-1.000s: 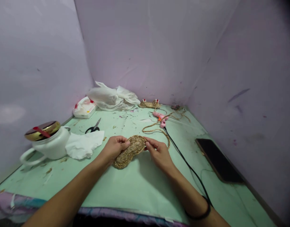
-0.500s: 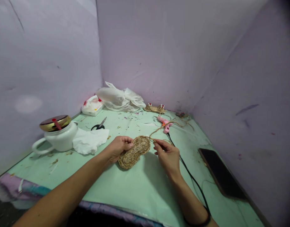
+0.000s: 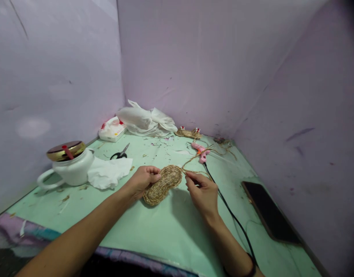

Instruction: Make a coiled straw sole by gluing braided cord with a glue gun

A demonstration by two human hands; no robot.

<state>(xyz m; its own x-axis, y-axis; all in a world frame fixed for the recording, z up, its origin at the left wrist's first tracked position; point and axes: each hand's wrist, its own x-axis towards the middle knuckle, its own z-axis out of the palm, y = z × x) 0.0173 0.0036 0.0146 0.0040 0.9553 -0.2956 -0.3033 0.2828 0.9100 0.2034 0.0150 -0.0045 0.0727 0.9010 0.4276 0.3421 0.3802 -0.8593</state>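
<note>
A coiled straw-coloured sole (image 3: pixel 163 186), shaped like a small shoe sole, is held tilted above the table. My left hand (image 3: pixel 145 180) pinches its left edge between thumb and fingers. From its upper right end runs a loose twisted cord (image 3: pixel 191 158). My right hand (image 3: pixel 202 192) is closed on this cord close to the sole, thumb against fingertips. Beyond the right hand lies a pink glue gun (image 3: pixel 200 151), partly crossed by cord, its black cable (image 3: pixel 230 211) running toward me.
Scissors (image 3: pixel 120 152), crumpled tissue (image 3: pixel 109 173) and a white mug (image 3: pixel 71 167) with a gold lid stand left. At the back are a white plastic bag (image 3: pixel 148 121), a white box (image 3: pixel 112 130) and a finished-looking straw slipper (image 3: pixel 188 133). A phone (image 3: pixel 269 211) lies right.
The right hand has shifted slightly left along the cord, nearer the sole. The left hand keeps its hold, and the whole view has moved a little.
</note>
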